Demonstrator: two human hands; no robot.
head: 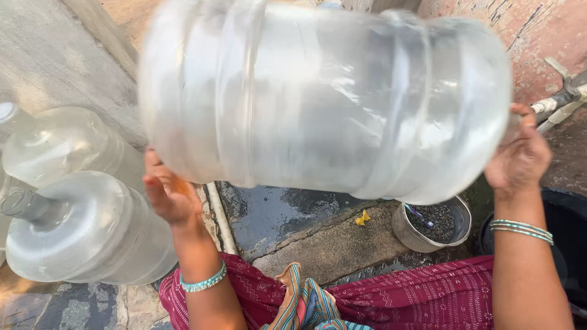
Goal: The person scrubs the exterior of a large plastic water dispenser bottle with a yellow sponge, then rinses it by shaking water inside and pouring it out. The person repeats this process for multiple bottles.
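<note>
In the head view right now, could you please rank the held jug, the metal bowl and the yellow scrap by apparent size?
1. Held jug, largest, though nearness to the camera exaggerates it.
2. Metal bowl.
3. Yellow scrap, smallest.

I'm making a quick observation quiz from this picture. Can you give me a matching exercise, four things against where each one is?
Things:
1. large clear water jug
2. metal bowl
3. yellow scrap
4. two other clear jugs

Places:
A. lying on their sides at the left
B. held sideways between the left hand and the right hand
C. on the ground under the held jug's neck end
D. on the concrete left of the bowl

Pairs: 1-B, 2-C, 3-D, 4-A
</note>
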